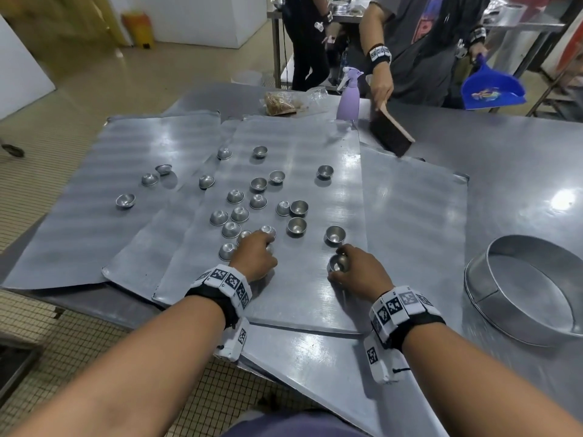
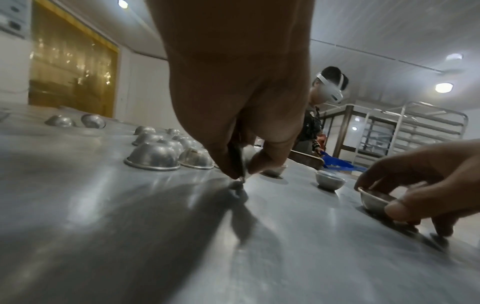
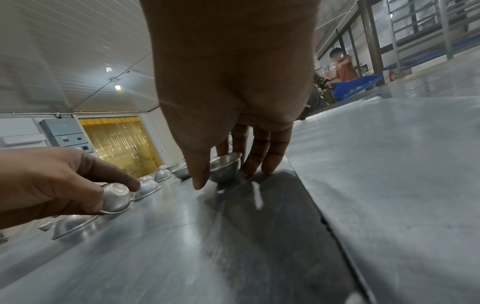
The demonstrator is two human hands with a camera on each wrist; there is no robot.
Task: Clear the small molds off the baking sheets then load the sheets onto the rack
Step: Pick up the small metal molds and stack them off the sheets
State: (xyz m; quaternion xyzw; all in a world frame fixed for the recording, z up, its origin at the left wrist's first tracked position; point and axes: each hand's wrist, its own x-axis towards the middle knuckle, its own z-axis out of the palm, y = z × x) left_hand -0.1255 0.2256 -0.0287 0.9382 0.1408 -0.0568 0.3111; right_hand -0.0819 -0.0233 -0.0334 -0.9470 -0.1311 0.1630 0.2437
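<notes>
Several overlapping grey baking sheets (image 1: 318, 298) lie on the steel table (image 1: 520, 171). Several small metal molds (image 1: 296, 225) are scattered over them, some upright, some upside down. My left hand (image 1: 268, 249) is at the near middle of the top sheet and pinches an upside-down mold (image 3: 115, 197) between thumb and fingers; in the head view the hand mostly hides it. My right hand (image 1: 342, 258) is to its right, its fingers curled round an upright mold (image 1: 336, 265) that stands on the sheet. The left wrist view shows the left hand (image 2: 244, 172) low on the sheet.
A round metal pan (image 1: 520, 294) stands on the table at the right. At the far edge are a purple spray bottle (image 1: 348, 96) and a food bag (image 1: 280, 104). Another person sweeps with a brush (image 1: 391, 134) and blue dustpan (image 1: 492, 89). A tray rack (image 2: 415, 131) stands beyond.
</notes>
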